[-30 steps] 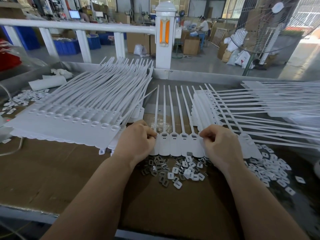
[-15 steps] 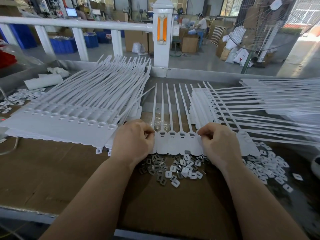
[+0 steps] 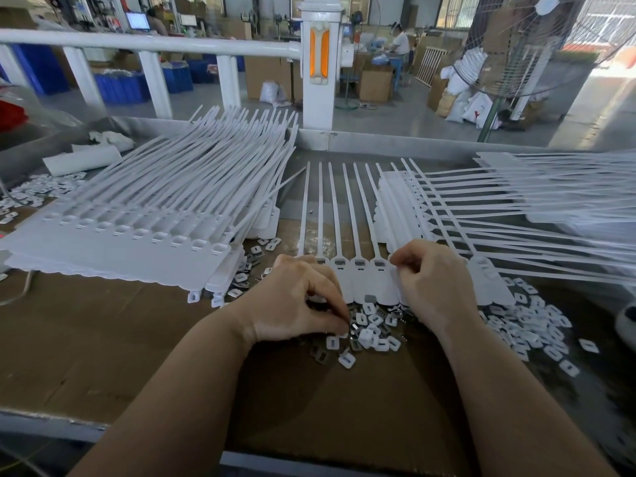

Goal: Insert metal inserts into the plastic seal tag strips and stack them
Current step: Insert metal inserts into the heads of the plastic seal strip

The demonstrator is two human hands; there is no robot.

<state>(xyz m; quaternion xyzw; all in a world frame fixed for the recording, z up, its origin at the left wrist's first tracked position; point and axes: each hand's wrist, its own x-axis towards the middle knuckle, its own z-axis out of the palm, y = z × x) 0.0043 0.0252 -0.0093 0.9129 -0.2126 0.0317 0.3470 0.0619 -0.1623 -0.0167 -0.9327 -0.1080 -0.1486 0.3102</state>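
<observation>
In the head view the seal tag strip (image 3: pixel 358 270) lies on the cardboard between the hands; the right hand (image 3: pixel 433 280) pinches its right edge. The left hand (image 3: pixel 296 301) has its curled fingertips down in the pile of metal inserts (image 3: pixel 371 333), seemingly pinching one. The strip looks light and floppy, best held by its flat tag heads, and the inserts look tiny and slippery.

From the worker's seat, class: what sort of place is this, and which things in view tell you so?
Most likely a factory assembly bench: stacked white seal tag strips, a loose pile of metal inserts on the cardboard-covered table, and cardboard cartons on the floor beyond.
</observation>
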